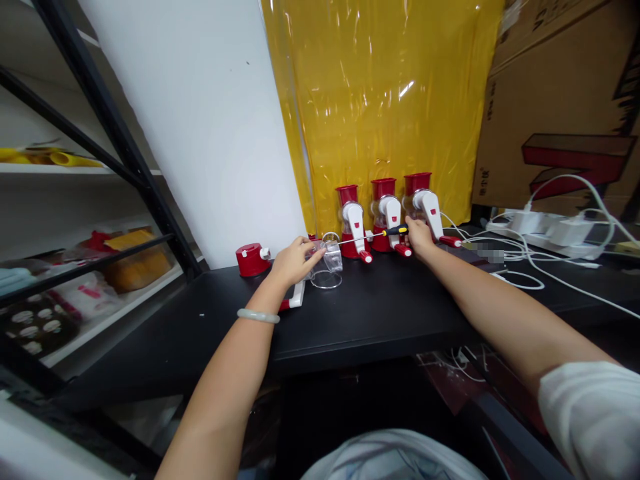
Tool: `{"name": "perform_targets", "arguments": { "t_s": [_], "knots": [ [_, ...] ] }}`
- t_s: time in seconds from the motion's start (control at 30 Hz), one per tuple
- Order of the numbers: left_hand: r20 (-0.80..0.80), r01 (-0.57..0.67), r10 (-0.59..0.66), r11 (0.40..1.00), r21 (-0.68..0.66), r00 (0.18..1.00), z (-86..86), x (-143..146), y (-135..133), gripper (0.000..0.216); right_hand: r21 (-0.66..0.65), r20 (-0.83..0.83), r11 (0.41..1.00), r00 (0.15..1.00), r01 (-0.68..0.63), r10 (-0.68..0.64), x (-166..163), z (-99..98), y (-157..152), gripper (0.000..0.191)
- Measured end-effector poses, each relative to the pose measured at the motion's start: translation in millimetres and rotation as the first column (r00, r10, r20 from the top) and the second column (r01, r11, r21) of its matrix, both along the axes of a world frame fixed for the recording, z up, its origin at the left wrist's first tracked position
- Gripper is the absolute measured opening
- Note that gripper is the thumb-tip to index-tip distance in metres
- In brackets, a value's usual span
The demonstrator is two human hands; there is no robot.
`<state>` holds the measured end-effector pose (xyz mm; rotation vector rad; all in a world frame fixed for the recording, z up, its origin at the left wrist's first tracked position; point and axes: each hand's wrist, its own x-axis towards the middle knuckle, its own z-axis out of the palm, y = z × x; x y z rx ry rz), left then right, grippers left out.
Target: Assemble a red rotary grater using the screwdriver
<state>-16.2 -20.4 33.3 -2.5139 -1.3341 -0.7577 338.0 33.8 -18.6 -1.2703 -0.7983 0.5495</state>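
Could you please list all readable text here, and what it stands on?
"EA", apparently: upper part of the large brown cardboard box.
Its small vertical characters: too small to read.
Its large red print: unclear.
Pixelated grey patch before the white power strip: unreadable.
Black-and-yellow screwdriver: none readable.

Black table [380,313] bearing three grinders [393,213], red part [253,263]

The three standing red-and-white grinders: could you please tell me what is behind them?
Behind the three grinders is a shiny yellow sheet. They cover parts of its lower area, so anything hidden directly behind their red sections cannot be seen.
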Motion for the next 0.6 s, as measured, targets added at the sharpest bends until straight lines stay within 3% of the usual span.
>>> {"name": "perform_targets", "arguments": {
  "t_s": [0.17, 0.5, 0.6],
  "knots": [
    [-0.014, -0.003, 0.003, 1.0, 0.001, 1.0, 0.4, -0.1, -0.4, 0.059, -0.042, 0.08, 0.999, 0.997, 0.007, -0.004, 3.1, -2.7, 2.7, 0.038],
    [-0.028, -0.002, 0.003, 1.0, 0.015, 1.0, -0.4, 0.0, 0.2, 0.054, 0.018, -0.011, 1.0, 1.0, -0.008, 0.008, 1.7, -4.0, 8.7, 0.015],
    [-0.023, 0.002, -0.001, 1.0, 0.015, 1.0, 0.1, -0.1, -0.1, 0.054, 0.038, -0.004, 0.999, 1.0, 0.014, -0.014, 2.8, -3.7, 6.9, 0.02]
  ]
}}
